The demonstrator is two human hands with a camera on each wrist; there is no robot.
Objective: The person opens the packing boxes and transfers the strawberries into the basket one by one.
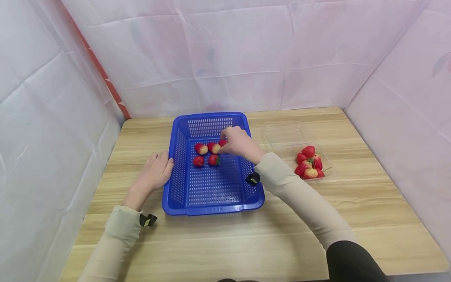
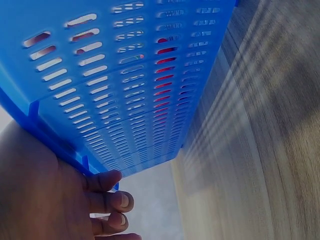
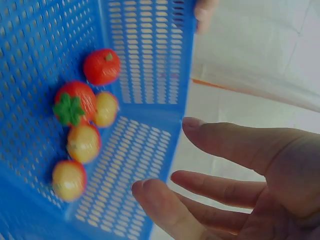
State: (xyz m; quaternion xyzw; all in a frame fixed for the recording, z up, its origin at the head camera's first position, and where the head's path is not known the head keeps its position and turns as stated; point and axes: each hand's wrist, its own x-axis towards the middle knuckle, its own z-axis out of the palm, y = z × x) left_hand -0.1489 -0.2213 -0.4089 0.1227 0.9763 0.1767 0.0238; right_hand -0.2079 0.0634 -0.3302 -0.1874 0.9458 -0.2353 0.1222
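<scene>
A blue perforated plastic basket (image 1: 213, 212) stands on the table. My left hand (image 1: 154, 172) holds its left rim, fingers curled on the outer side in the left wrist view. Over the basket's far right part is my right hand (image 1: 241, 143); in the right wrist view its thumb and fingers are spread with nothing between them. Inside the basket lie a strawberry (image 3: 82, 100) with green leaves, a round red fruit (image 3: 102, 66) and several red-and-yellow fruits (image 3: 70, 180). The right hand partly covers one fruit in the head view.
Right of the basket lies a clear plastic box (image 1: 327, 160), its lid (image 1: 285, 136) folded back, with red and red-and-yellow fruits (image 1: 311, 162) inside. The wooden table (image 1: 246, 243) has pale fabric walls (image 1: 239, 58) behind and at both sides.
</scene>
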